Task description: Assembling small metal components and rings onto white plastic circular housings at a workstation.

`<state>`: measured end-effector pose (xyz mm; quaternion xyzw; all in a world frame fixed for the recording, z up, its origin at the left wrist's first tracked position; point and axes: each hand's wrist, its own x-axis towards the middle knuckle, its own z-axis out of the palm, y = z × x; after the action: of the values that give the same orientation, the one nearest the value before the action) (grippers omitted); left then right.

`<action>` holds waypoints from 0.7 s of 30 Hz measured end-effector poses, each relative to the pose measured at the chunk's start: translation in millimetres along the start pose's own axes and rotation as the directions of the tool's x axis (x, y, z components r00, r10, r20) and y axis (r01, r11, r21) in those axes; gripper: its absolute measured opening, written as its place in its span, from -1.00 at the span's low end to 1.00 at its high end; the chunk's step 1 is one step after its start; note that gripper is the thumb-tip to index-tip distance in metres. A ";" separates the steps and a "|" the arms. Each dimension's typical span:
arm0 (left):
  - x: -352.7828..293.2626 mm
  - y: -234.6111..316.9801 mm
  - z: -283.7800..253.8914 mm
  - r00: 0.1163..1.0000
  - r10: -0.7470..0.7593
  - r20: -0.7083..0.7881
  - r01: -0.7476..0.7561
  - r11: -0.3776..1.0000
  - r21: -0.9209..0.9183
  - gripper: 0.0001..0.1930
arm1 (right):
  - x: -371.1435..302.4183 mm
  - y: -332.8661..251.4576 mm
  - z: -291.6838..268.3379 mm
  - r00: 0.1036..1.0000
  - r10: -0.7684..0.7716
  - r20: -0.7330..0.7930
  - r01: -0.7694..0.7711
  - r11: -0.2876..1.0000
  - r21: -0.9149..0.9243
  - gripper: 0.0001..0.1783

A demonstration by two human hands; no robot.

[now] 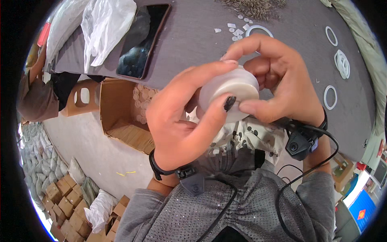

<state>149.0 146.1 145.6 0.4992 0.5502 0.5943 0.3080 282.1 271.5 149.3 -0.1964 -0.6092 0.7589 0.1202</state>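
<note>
A round, whitish, slightly see-through plastic lid (pixel 240 85) is held up between both hands, in front of my chest. My left hand (pixel 177 117) wraps its left side, fingers along the top edge and thumb pressed on the near face. From the right, my right hand (pixel 288 76) grips it, thumb tip at the lower rim beside the left thumb. Its index finger arches over to the far edge, close to the left fingertips. The lid's far side is hidden by the fingers. Behind the hands, a white ring (pixel 259 27) lies partly covered on the grey table.
Small white pieces (pixel 238 30) lie scattered at the back. At right are more white rings (pixel 342 64). A dark phone (pixel 142 42) and a white plastic bag (pixel 105 28) rest at left. Below the table edge stands a cardboard box (pixel 121 109) containing pale discs. Another person (pixel 38 94) sits far left.
</note>
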 end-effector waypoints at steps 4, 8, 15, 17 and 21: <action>0.0 1.9 -1.1 0.998 0.012 0.060 -0.015 0.999 0.052 -0.66 | -1.1 0.9 -0.7 0.999 0.024 0.022 -0.024 1.000 -0.012 -0.47; 3.1 -4.5 3.6 0.996 0.080 0.026 -0.082 0.994 0.071 -0.69 | -0.6 0.3 -2.3 0.997 0.070 0.027 -0.070 0.997 -0.018 -0.51; 3.2 -3.2 3.5 0.998 0.062 0.025 -0.064 0.994 0.085 -0.70 | -0.2 1.8 -1.7 0.998 0.062 0.023 -0.062 0.998 -0.015 -0.50; 2.2 -3.0 3.1 0.999 0.045 0.013 -0.046 0.997 0.066 -0.70 | 0.1 2.1 -1.7 0.998 0.063 0.027 -0.062 0.998 -0.030 -0.50; 1.0 2.1 1.6 0.999 -0.025 0.027 0.023 0.998 0.062 -0.70 | 1.2 3.0 -2.0 0.993 0.090 0.077 -0.093 0.995 0.037 -0.46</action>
<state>150.6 147.2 147.7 0.5100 0.5701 0.5662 0.3071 282.1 273.0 145.8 -0.1928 -0.5881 0.7827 0.0659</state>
